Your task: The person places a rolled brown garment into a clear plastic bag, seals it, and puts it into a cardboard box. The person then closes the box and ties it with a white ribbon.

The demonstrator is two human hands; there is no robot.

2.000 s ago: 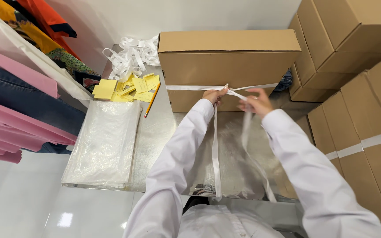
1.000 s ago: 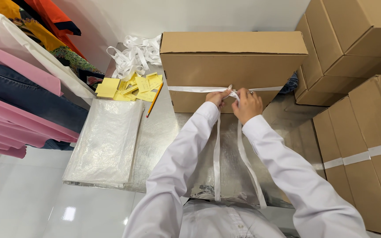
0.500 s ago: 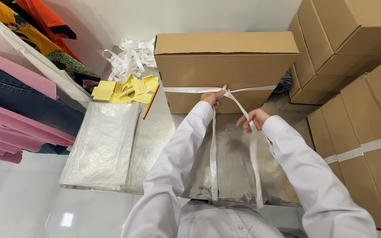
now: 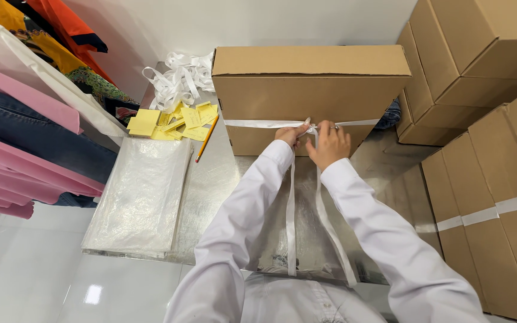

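A brown cardboard box point(image 4: 312, 78) stands on a shiny metal table point(image 4: 216, 179). A white strap point(image 4: 258, 123) runs across its front face. My left hand point(image 4: 291, 134) and my right hand point(image 4: 329, 143) meet at the middle of that face, both pinching the strap where its ends cross. Two loose strap ends point(image 4: 290, 215) hang down from my hands toward my body. Both arms are in white sleeves.
A stack of clear plastic bags point(image 4: 142, 197) lies at the left. Yellow paper slips point(image 4: 172, 119), a pencil point(image 4: 207, 137) and a heap of white straps point(image 4: 181, 78) lie behind it. Folded clothes point(image 4: 25, 137) fill the far left. Strapped cardboard boxes point(image 4: 485, 143) are piled at the right.
My right hand, which had pulled a strap end down and to the right, has come back up beside the left hand at the crossing on the box front.
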